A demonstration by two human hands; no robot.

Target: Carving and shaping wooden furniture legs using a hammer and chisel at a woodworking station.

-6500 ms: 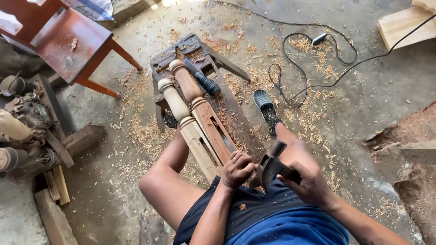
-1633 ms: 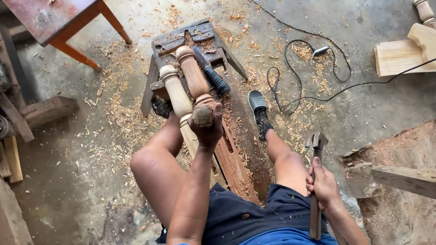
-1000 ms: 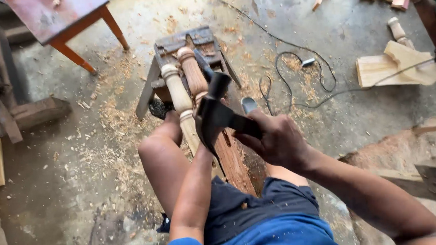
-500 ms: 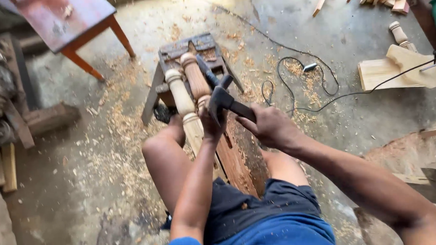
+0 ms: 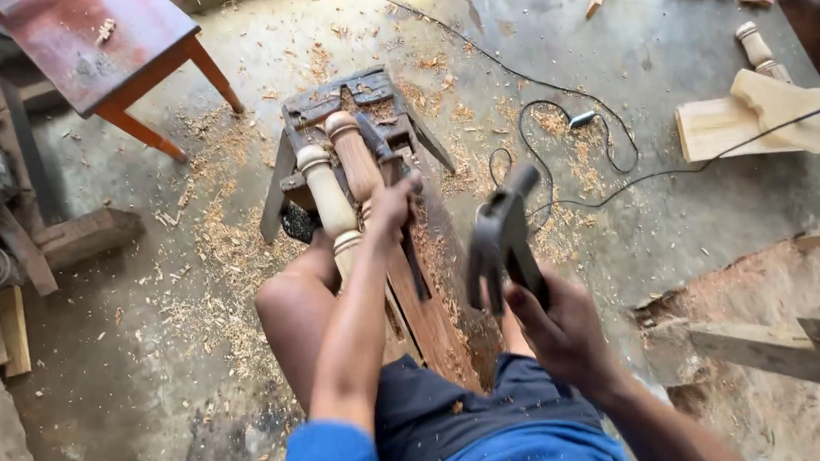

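- My right hand (image 5: 565,330) is closed around the handle of a hammer (image 5: 502,240); the head is raised and blurred, right of the wooden post (image 5: 362,167).
- Half a second ago the hammer head sat close against my left hand at the post. It now stands apart from it, lifted to the right, which I judge to be the backswing between blows.
- My left hand (image 5: 392,203) is closed around a dark chisel (image 5: 409,249), held on the post, same place as before.
- The post lies beside a paler post (image 5: 326,193), both resting on a dark stand (image 5: 342,98) at their far end.
- Wood shavings (image 5: 215,259) lie left of the post; a cable (image 5: 554,129) runs right of it.
- The chisel tip is hidden under my fingers. Motion blur hides the hammer's face. My forearm covers the near end of the posts.
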